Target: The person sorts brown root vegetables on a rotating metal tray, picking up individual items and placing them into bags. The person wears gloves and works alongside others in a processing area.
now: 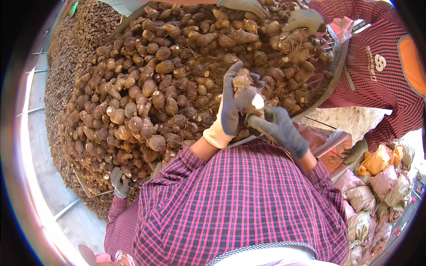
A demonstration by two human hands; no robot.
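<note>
In my left hand (229, 108), gloved in grey with a cream cuff, is a clump of taro corms (243, 81). It is held upright over the near edge of a heap of brown taro corms (159, 83). A bright white cut face (258, 101) shows on the clump. My right hand (284, 129), in a dark grey glove, grips the lower end of the same clump from the right. Its fingertips are partly hidden behind the taro and blurred. Loose soil and fibrous roots (296, 50) lie beyond my hands.
Gloved hands of other people work at the far edge (303, 21) and left edge (119, 183) of the heap. A person in a checked smock (366, 63) stands at right. Red plastic bags (332, 146) and filled sacks (361, 199) lie nearby. A larger taro pile (66, 66) rises at left.
</note>
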